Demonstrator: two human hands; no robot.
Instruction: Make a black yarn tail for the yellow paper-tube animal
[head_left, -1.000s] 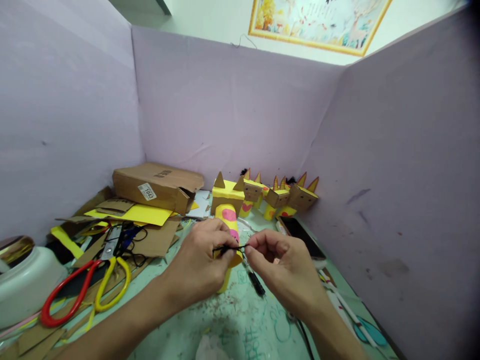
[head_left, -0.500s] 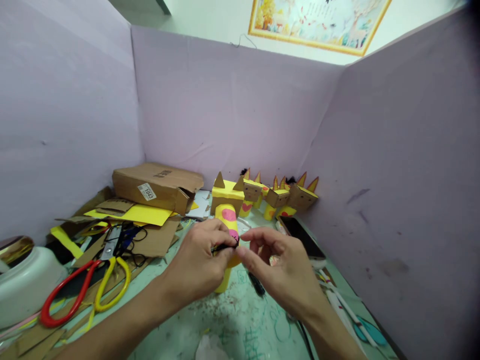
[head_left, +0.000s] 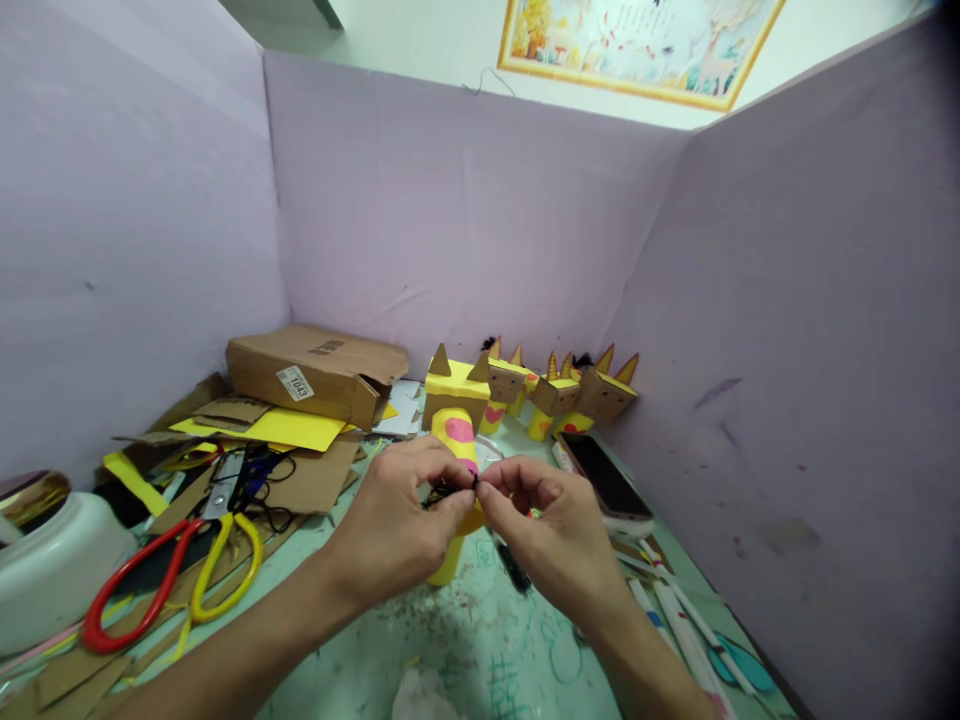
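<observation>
Both hands pinch a short black thread [head_left: 450, 491] between them, left hand [head_left: 390, 530] and right hand [head_left: 559, 535] fingertips meeting. Just behind stands a yellow paper-tube figure with pink spots [head_left: 459, 435] on the green worktop [head_left: 480, 650].

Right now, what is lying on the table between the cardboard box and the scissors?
In the head view, between the cardboard box and the scissors lie a yellow paper sheet, cardboard scraps and black cord.
</observation>
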